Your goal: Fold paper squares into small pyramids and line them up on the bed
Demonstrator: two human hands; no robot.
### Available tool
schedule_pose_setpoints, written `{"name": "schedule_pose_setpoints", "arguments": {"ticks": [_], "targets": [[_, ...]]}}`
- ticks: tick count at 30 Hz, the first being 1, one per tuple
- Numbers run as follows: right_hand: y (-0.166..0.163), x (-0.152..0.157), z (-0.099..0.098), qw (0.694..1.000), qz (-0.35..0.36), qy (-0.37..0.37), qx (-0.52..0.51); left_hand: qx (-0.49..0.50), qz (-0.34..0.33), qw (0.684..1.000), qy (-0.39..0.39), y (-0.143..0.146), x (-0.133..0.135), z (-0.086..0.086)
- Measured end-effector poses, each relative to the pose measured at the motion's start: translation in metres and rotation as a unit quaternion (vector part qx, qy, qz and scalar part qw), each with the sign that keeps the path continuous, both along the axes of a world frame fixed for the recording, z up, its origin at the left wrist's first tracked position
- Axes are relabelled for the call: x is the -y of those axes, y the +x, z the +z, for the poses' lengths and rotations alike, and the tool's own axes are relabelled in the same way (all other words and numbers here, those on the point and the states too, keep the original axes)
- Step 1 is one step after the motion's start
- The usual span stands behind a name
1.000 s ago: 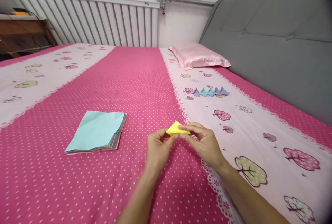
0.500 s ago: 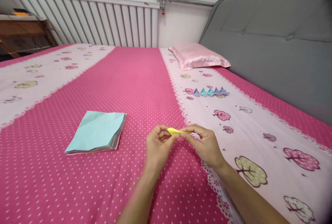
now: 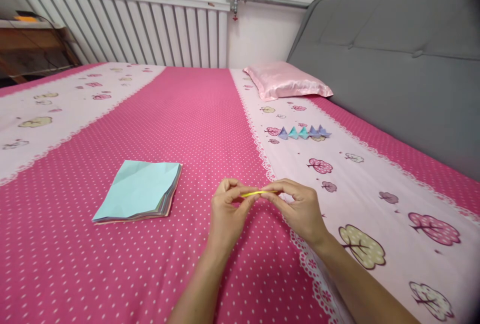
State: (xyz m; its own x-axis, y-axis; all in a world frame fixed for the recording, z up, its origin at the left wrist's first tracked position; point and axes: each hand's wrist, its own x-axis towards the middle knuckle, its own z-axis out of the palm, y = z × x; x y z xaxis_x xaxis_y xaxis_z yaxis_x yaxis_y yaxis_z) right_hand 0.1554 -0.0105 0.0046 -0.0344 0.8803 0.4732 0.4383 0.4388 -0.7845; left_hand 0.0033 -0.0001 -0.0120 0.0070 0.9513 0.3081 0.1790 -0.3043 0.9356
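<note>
Both hands pinch a small folded yellow paper (image 3: 257, 193) just above the pink dotted bedsheet (image 3: 195, 124). My left hand (image 3: 228, 214) grips its left end between thumb and fingers. Its right end sits pinched in my right hand (image 3: 299, 209). The paper is seen edge-on as a thin yellow strip. A stack of coloured square papers (image 3: 138, 191) with a light blue sheet on top lies on the sheet to the left of my hands. A row of several folded blue and purple paper pieces (image 3: 303, 132) stands further off to the right.
A pink satin pillow (image 3: 285, 80) lies at the far right by the grey padded headboard (image 3: 393, 59). A white slatted radiator (image 3: 123, 31) runs along the far wall. A wooden shelf (image 3: 30, 44) stands at the far left.
The yellow paper has been pressed flatter between my fingers, from a raised triangle to a thin edge-on strip. Both hands stay in nearly the same place.
</note>
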Motion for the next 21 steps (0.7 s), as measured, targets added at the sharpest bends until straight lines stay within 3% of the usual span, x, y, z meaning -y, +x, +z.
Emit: {"name": "schedule_pose_setpoints", "arguments": {"ticks": [7, 12, 21], "targets": [[0.0019, -0.0004, -0.0014, 0.999, -0.014, -0.022, -0.028, 0.029, -0.034, 0.999, -0.031, -0.0014, 0.0012, 0.0009], [0.0045, -0.0026, -0.0003, 0.997, 0.016, -0.068, -0.036, 0.011, -0.034, 0.998, -0.058, -0.0018, 0.0034, 0.0057], [0.0059, -0.0025, -0.0004, 0.996, 0.031, -0.075, -0.024, 0.016, -0.052, 0.996, -0.077, 0.0005, 0.0034, 0.0052]]}}
